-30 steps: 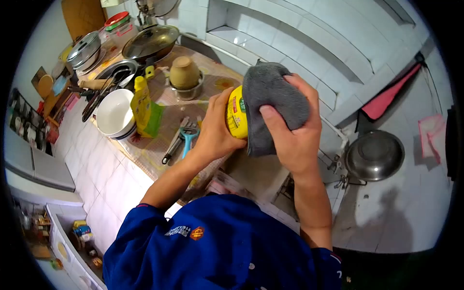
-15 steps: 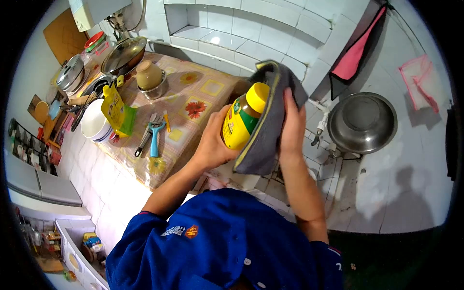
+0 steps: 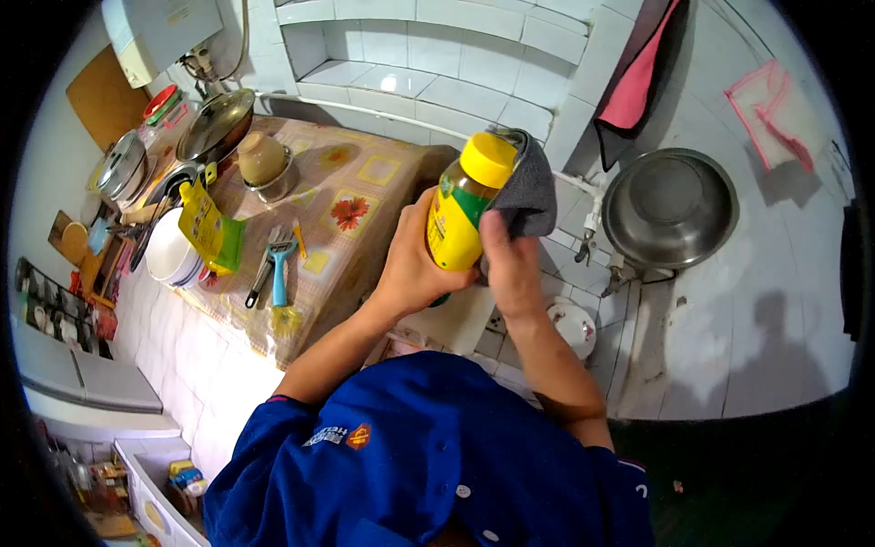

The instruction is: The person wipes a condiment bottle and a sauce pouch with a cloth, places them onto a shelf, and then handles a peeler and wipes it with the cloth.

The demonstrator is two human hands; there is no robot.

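A yellow-capped jar point(image 3: 458, 211) with a yellow and green label is upright, slightly tilted, in front of my chest. My left hand point(image 3: 410, 264) wraps round its left side and lower part. On the jar's right side, my right hand point(image 3: 512, 260) grips a grey cloth point(image 3: 531, 190), which lies against the jar near the cap. The cloth hides some of the right hand's fingers.
A table with a patterned cover point(image 3: 365, 173) holds a blue peeler point(image 3: 280, 273), a yellow-green pouch point(image 3: 211, 232), white bowls point(image 3: 171, 248), a brown pot point(image 3: 262, 159) and a lidded pan point(image 3: 216, 128). A metal basin point(image 3: 670, 208) hangs near taps point(image 3: 588, 239) at right.
The cloth has moved back from the jar's front, uncovering the label and cap. My right hand has bunched it at the jar's right side. The view has shifted, showing a plate at lower right.
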